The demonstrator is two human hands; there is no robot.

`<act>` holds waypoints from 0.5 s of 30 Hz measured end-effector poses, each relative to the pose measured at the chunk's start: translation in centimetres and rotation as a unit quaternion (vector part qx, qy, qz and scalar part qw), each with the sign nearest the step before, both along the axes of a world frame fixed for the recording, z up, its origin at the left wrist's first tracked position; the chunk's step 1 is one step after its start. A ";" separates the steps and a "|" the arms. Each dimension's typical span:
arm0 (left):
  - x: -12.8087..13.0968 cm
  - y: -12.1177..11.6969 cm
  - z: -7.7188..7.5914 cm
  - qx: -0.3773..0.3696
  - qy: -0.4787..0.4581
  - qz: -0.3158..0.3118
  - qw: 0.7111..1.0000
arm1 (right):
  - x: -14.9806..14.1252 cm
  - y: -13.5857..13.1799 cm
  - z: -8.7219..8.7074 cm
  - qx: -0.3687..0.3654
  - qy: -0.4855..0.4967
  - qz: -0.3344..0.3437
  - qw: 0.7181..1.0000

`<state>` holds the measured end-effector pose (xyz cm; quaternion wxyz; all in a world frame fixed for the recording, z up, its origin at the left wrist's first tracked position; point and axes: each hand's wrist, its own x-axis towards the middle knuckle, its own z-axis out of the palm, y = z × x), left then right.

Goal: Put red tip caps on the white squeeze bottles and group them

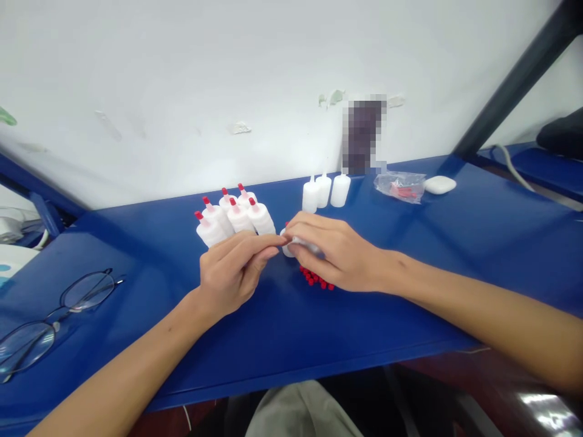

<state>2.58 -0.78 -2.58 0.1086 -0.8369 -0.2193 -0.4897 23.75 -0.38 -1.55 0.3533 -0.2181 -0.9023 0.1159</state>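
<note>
My right hand (339,249) is closed round a white squeeze bottle (307,244), which its fingers largely cover. Against those fingertips press the fingers of my left hand (234,267), held together; whatever lies between them is hidden. Just behind the fingertips shows part of another white bottle (286,249), with a bit of red above it. Under my right hand lies a small heap of red caps (314,279). To the left, several white bottles with red-capped nozzles (234,215) stand grouped upright.
Three white bottles without red caps (323,191) stand near the wall. Right of them are a clear plastic bag (401,186) with red pieces and a white rounded object (439,184). Eyeglasses (88,291) lie on the blue table (282,340) at left.
</note>
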 end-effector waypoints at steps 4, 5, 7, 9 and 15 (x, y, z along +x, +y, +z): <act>0.2 -0.4 0.1 0.004 -0.008 -0.018 1.000 | -0.5 -0.5 0.1 -0.055 -0.034 0.036 0.997; 0.3 -0.5 0.1 0.002 -0.009 -0.025 1.000 | -0.5 -0.7 0.1 -0.082 -0.035 0.041 0.995; 0.3 -0.7 0.1 -0.002 -0.013 -0.041 0.999 | -0.6 -0.9 0.1 -0.135 -0.028 0.048 0.989; 0.4 -0.7 0.1 -0.014 -0.009 -0.059 0.998 | -0.7 -1.2 0.2 -0.173 -0.015 0.050 0.983; 0.6 -0.7 -0.1 -0.044 0.006 -0.098 0.994 | -0.9 -1.5 0.1 -0.211 0.018 0.068 0.975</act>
